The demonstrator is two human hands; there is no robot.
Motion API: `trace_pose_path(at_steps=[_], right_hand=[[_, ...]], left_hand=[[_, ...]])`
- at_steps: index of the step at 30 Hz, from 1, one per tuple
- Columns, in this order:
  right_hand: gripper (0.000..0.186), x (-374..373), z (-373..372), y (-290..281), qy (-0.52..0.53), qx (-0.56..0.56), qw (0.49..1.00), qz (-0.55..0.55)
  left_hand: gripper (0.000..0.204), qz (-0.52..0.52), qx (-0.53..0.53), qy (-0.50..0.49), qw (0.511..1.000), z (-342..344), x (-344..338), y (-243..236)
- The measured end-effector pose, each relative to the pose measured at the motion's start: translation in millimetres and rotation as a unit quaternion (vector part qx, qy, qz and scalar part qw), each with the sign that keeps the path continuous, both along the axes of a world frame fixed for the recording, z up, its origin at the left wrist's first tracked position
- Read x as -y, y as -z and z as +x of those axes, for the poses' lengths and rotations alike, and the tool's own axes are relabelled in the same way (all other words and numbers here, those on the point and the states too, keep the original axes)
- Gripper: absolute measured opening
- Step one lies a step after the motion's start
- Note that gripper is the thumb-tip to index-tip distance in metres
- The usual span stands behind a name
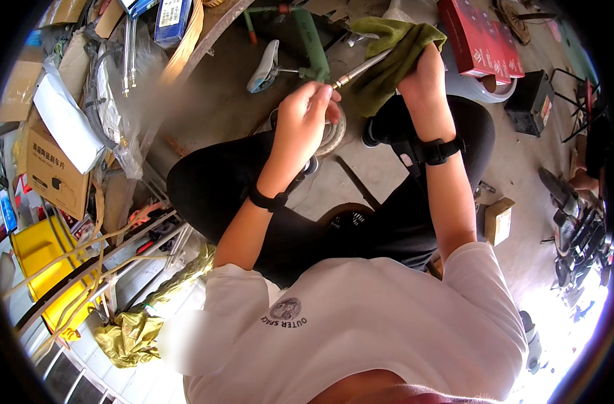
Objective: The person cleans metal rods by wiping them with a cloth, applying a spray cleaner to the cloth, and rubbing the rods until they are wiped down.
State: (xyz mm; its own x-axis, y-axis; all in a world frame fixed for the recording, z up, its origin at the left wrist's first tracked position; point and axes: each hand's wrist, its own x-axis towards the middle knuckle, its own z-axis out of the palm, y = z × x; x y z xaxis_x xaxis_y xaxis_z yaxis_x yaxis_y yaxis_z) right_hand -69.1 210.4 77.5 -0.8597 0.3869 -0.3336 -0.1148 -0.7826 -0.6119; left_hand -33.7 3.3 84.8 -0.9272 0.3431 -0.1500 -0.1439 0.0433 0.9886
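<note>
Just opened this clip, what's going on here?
A person's left hand grips a thin metal rod by its brass-coloured end. The right hand holds a green cloth, its fingers mostly hidden, and the rod runs up against the cloth. Beyond are a white saddle and, further right, red boxes.

A grey concrete floor [522, 168] spreads across the room, washed out by glaring white light [576, 363] at the lower right. Crowding the left side are a printed brown cardboard box [54, 168] and a bright yellow plastic container [34, 249]. Glossy red rectangular boxes [465, 40] stand near a black boxy case [528, 101] at the upper right.
</note>
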Motion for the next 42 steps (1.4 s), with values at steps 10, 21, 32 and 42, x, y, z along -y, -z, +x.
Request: trace_pose_path(at_steps=[10,21,32,42], right_hand=[[0.029,8.6,2.1,-1.4,-0.010,-0.005,1.000,0.016],[0.032,7.1,2.2,2.9,-0.015,-0.010,1.000,0.020],[0.029,13.5,4.4,-2.4,-0.017,-0.025,0.999,-0.016],[0.024,78.1,30.7,10.2,-0.133,0.110,0.984,0.038]], left_hand=[[0.034,0.083,0.118,0.008,0.989,-7.2,7.5,10.0],[0.010,-0.002,-0.025,-0.017,1.000,-3.1,-0.2,10.4],[0.019,0.019,0.016,0.010,1.000,-3.3,0.5,12.1],[0.013,0.000,-0.025,-0.025,0.999,4.0,-6.6,19.4]])
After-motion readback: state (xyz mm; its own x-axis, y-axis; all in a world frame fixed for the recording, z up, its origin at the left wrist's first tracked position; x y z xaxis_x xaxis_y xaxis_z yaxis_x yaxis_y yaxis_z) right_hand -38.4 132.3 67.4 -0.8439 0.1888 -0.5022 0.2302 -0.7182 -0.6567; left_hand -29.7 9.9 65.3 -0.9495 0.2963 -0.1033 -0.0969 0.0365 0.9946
